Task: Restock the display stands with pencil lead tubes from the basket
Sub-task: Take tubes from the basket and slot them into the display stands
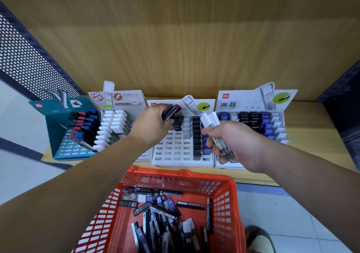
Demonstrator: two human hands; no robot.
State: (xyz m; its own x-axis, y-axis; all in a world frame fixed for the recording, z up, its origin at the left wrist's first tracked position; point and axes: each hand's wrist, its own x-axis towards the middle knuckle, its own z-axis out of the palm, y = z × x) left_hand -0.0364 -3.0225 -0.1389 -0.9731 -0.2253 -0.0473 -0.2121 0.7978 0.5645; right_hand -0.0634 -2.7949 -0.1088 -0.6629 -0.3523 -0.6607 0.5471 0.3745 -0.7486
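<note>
My left hand (151,125) grips a bundle of dark and red-capped lead tubes (172,111) over the back of the middle white display stand (175,155). My right hand (233,142) holds a few clear tubes with white caps (211,121) above that stand's right edge. The stand has many vacant slots, plus a column of black tubes (196,136) and a column of blue ones. An orange basket (224,180) below holds several loose tubes (161,213).
On the wooden shelf (311,136) stand a teal display stand (58,136) at the left, a stand with white-capped tubes (115,128) beside it, and a fuller stand (261,122) at the right. Perforated dark panels flank the shelf. A shoe (259,239) shows on the tiled floor.
</note>
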